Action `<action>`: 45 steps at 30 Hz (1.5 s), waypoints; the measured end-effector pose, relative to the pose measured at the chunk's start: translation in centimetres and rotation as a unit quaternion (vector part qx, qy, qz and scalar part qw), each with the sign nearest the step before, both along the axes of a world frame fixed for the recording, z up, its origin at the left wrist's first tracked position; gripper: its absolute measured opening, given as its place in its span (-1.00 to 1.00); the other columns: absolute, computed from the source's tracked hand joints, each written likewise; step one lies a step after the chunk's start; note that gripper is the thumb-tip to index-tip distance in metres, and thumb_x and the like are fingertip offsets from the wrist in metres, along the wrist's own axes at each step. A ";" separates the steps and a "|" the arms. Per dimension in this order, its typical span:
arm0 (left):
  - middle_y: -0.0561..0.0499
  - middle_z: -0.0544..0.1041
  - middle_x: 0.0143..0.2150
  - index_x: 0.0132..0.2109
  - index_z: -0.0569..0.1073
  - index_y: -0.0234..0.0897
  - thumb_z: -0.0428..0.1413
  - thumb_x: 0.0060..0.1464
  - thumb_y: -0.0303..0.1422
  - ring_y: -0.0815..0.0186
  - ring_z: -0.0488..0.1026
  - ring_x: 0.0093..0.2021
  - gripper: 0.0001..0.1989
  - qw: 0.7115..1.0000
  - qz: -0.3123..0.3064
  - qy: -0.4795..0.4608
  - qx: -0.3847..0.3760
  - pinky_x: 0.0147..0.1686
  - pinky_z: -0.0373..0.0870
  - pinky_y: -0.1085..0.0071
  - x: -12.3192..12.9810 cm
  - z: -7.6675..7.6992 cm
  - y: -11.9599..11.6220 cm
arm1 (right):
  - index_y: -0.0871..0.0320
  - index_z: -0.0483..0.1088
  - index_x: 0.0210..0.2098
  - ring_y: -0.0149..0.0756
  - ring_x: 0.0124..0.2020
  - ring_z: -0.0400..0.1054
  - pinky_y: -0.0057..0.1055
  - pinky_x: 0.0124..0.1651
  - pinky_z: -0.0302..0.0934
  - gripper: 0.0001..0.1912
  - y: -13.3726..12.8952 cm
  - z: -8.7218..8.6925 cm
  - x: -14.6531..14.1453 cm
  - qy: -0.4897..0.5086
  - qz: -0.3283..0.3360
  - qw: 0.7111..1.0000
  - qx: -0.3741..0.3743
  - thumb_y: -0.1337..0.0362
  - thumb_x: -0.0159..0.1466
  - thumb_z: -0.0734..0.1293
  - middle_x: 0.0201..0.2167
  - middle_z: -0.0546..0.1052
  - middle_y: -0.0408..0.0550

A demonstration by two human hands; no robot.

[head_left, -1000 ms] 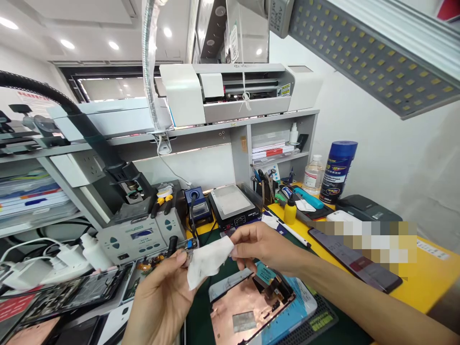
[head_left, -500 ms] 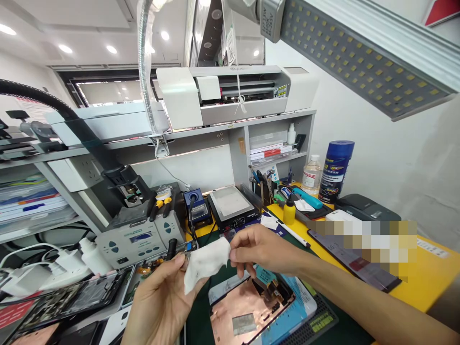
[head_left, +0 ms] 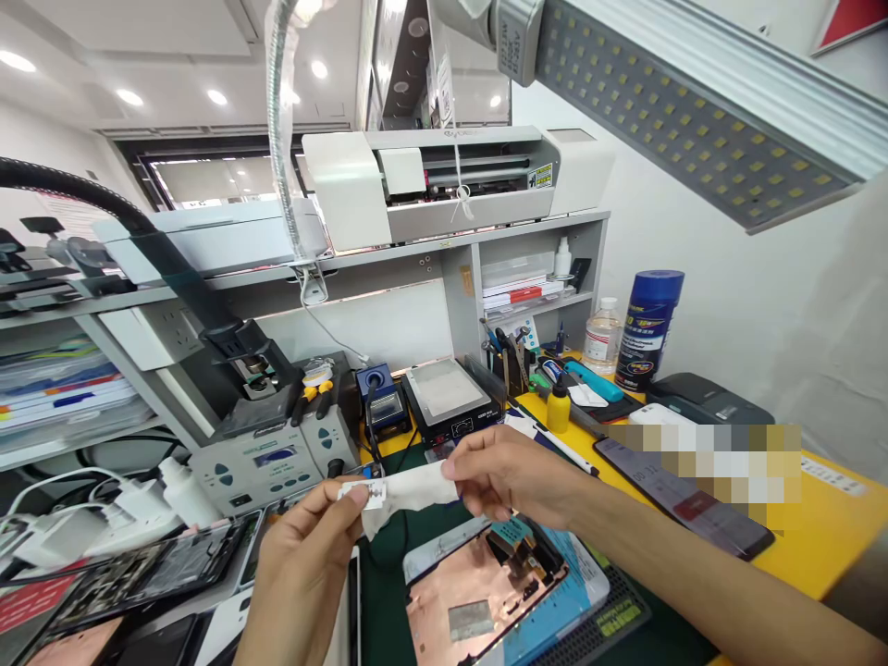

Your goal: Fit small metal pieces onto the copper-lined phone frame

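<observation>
My left hand [head_left: 312, 536] pinches a thin razor blade [head_left: 373, 493] between thumb and fingers. Beside the blade, a white tissue [head_left: 420, 487] stretches across to my right hand [head_left: 489, 470], whose thumb and fingers grip its right end. Both hands are raised over the green mat [head_left: 385, 564]. Below them lies an opened tablet-like device [head_left: 444, 592] with a copper-coloured inner surface and a teal part with flex cables at its upper right. It rests on a blue and white item [head_left: 548, 620].
A heating plate [head_left: 448, 393] and a blue soldering station [head_left: 383, 398] stand behind the hands. At the right are a yellow bottle [head_left: 558, 409], a phone [head_left: 684, 495] and a blue spray can [head_left: 647, 328]. Opened device parts [head_left: 153, 573] lie at the left.
The tissue is now pulled into a narrower, straighter strip between my hands. The razor blade has come into view at my left fingertips, and my left hand has turned, with its back now facing up.
</observation>
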State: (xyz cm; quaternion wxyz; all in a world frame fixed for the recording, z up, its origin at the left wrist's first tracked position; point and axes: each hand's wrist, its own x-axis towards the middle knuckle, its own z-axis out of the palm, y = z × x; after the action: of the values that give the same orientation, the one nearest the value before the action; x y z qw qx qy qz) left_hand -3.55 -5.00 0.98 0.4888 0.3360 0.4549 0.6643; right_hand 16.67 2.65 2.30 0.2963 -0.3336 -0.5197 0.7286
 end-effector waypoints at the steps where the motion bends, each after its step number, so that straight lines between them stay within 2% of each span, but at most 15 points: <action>1: 0.03 0.48 -0.36 -0.45 0.53 -0.32 0.39 -0.14 -0.29 0.38 0.35 -0.36 -0.77 1.000 0.006 0.016 0.004 -0.38 0.36 0.56 0.0 -0.1 0.0 | 0.23 0.42 -0.49 -0.49 -0.69 0.29 -0.62 -0.76 -0.03 -0.80 0.1 0.1 0.0 0.011 0.003 0.999 -0.032 0.26 0.03 0.49 -0.62 0.47 -0.16; 3: 0.03 0.48 -0.33 -0.43 0.54 -0.31 0.38 -0.13 -0.28 0.38 0.35 -0.32 -0.78 1.000 0.000 0.023 0.006 -0.34 0.36 0.56 -0.1 -0.2 0.0 | 0.22 0.38 -0.52 -0.49 -0.73 0.30 -0.62 -0.80 -0.08 -0.83 0.1 0.2 -0.1 0.010 -0.008 0.998 -0.060 0.32 0.02 0.46 -0.63 0.48 -0.16; 8: 0.03 0.47 -0.37 -0.44 0.54 -0.33 0.38 -0.12 -0.30 0.39 0.33 -0.36 -0.78 0.999 -0.044 -0.020 -0.019 -0.35 0.37 0.53 -0.5 -0.2 0.1 | 0.19 0.32 -0.59 -0.45 -0.78 0.29 -0.62 -0.84 -0.13 -0.84 0.1 0.2 -0.3 -0.002 -0.026 0.998 -0.052 0.38 0.04 0.40 -0.74 0.42 -0.18; 16: 0.01 0.50 -0.35 -0.41 0.56 -0.30 0.38 -0.12 -0.26 0.33 0.38 -0.30 -0.78 0.999 -0.039 0.025 -0.011 -0.27 0.39 0.49 -0.3 0.0 -0.2 | 0.15 0.25 -0.58 -0.50 -0.82 0.18 -0.64 -0.84 -0.15 -0.75 0.2 -0.3 -0.3 0.021 -0.046 0.998 -0.047 0.36 -0.01 0.45 -0.81 0.35 -0.24; 19: 0.01 0.51 -0.32 -0.43 0.55 -0.29 0.38 -0.13 -0.24 0.32 0.38 -0.29 -0.77 0.999 -0.037 0.035 0.000 -0.28 0.38 0.50 -0.4 -0.2 -0.3 | 0.17 0.31 -0.49 -0.49 -0.79 0.22 -0.64 -0.81 -0.08 -0.76 0.1 -0.8 -0.4 0.034 -0.037 0.999 -0.007 0.38 -0.01 0.49 -0.76 0.41 -0.23; 22: 0.02 0.49 -0.30 -0.45 0.54 -0.28 0.39 -0.14 -0.22 0.34 0.36 -0.29 -0.75 0.998 -0.035 0.045 0.007 -0.30 0.36 0.52 -0.5 -0.2 -0.4 | 0.18 0.38 -0.36 -0.47 -0.70 0.35 -0.63 -0.77 0.05 -0.75 -0.1 -1.3 -0.5 0.046 -0.031 0.995 0.084 0.39 0.00 0.50 -0.56 0.49 -0.22; 25: 0.05 0.46 -0.29 -0.44 0.54 -0.27 0.39 -0.15 -0.21 0.36 0.32 -0.30 -0.74 0.998 -0.023 0.051 0.019 -0.33 0.32 0.56 -0.4 0.1 -0.6 | 0.19 0.45 -0.22 -0.50 -0.67 0.38 -0.61 -0.73 0.09 -0.74 -0.2 -1.6 -0.4 0.030 -0.017 0.989 0.146 0.36 0.08 0.47 -0.38 0.50 -0.19; 27: 0.06 0.44 -0.31 -0.46 0.52 -0.27 0.40 -0.16 -0.21 0.37 0.30 -0.31 -0.74 0.998 -0.019 0.051 0.032 -0.35 0.30 0.56 -0.2 0.2 -0.8 | 0.18 0.47 -0.12 -0.51 -0.66 0.36 -0.60 -0.69 0.09 -0.68 -0.4 -1.6 -0.3 0.008 0.004 0.987 0.161 0.35 0.11 0.45 -0.41 0.49 -0.19; 30: 0.05 0.41 -0.32 -0.49 0.49 -0.28 0.38 -0.14 -0.24 0.37 0.29 -0.32 -0.74 0.998 -0.032 0.039 0.040 -0.37 0.29 0.57 -0.2 0.2 -0.8 | 0.17 0.44 0.03 -0.49 -0.67 0.28 -0.58 -0.66 0.05 -0.57 -0.5 -1.2 -0.1 -0.023 0.060 0.986 0.155 0.31 0.15 0.44 -0.56 0.47 -0.22; 32: 0.05 0.41 -0.32 -0.49 0.49 -0.29 0.37 -0.11 -0.26 0.39 0.28 -0.34 -0.76 0.998 -0.043 0.029 0.040 -0.38 0.29 0.57 -0.3 0.1 -0.8 | 0.18 0.47 -0.03 -0.51 -0.67 0.20 -0.57 -0.65 0.00 -0.63 -0.6 -1.0 -0.1 -0.033 0.072 0.986 0.147 0.24 0.18 0.43 -0.62 0.43 -0.23; 34: 0.06 0.41 -0.31 -0.49 0.48 -0.29 0.36 -0.10 -0.30 0.40 0.29 -0.35 -0.77 0.998 -0.050 0.018 0.039 -0.38 0.31 0.57 -0.5 0.1 -0.7 | 0.22 0.53 -0.24 -0.54 -0.64 0.15 -0.57 -0.62 -0.04 -0.75 -0.5 -0.8 -0.2 -0.045 0.049 0.985 0.162 0.19 0.16 0.46 -0.62 0.38 -0.24; 36: 0.05 0.42 -0.31 -0.50 0.47 -0.30 0.37 -0.14 -0.33 0.40 0.33 -0.35 -0.77 0.998 -0.057 0.000 0.029 -0.39 0.33 0.56 -0.6 0.2 -0.5 | 0.25 0.50 -0.42 -0.56 -0.59 0.15 -0.58 -0.58 -0.02 -0.76 -0.4 -0.8 -0.2 -0.050 0.026 0.984 0.172 0.21 0.07 0.53 -0.59 0.36 -0.24; 41: 0.05 0.45 -0.31 -0.52 0.45 -0.32 0.40 -0.22 -0.38 0.42 0.34 -0.41 -0.75 0.997 -0.049 -0.054 -0.006 -0.45 0.33 0.54 -0.4 0.7 -0.3 | 0.23 0.37 -0.46 -0.40 -0.41 0.37 -0.50 -0.47 0.25 -0.61 -0.1 -0.6 0.0 0.032 0.071 0.995 0.061 0.22 -0.08 0.62 -0.29 0.51 -0.08; 43: 0.06 0.46 -0.33 -0.52 0.44 -0.32 0.40 -0.24 -0.39 0.43 0.33 -0.42 -0.74 0.996 -0.047 -0.070 -0.017 -0.45 0.33 0.54 -0.1 0.9 -0.3 | 0.22 0.40 -0.37 -0.38 -0.43 0.39 -0.51 -0.52 0.24 -0.60 -0.2 -0.4 0.0 0.038 0.094 0.995 0.023 0.20 -0.06 0.61 -0.36 0.51 -0.09; 45: 0.07 0.45 -0.36 -0.53 0.44 -0.33 0.41 -0.25 -0.38 0.43 0.33 -0.44 -0.74 0.995 -0.054 -0.075 -0.023 -0.45 0.33 0.54 0.2 0.9 -0.3 | 0.23 0.46 -0.26 -0.43 -0.49 0.35 -0.57 -0.60 0.13 -0.58 -0.4 -0.3 -0.2 0.013 0.110 0.994 0.012 0.16 -0.01 0.59 -0.45 0.47 -0.13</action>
State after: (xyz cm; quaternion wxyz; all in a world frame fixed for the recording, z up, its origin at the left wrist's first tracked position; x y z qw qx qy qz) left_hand -3.38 -5.26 1.86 0.5644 0.2983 0.4131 0.6495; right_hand 16.45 2.29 1.99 0.2253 -0.2613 -0.5578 0.7548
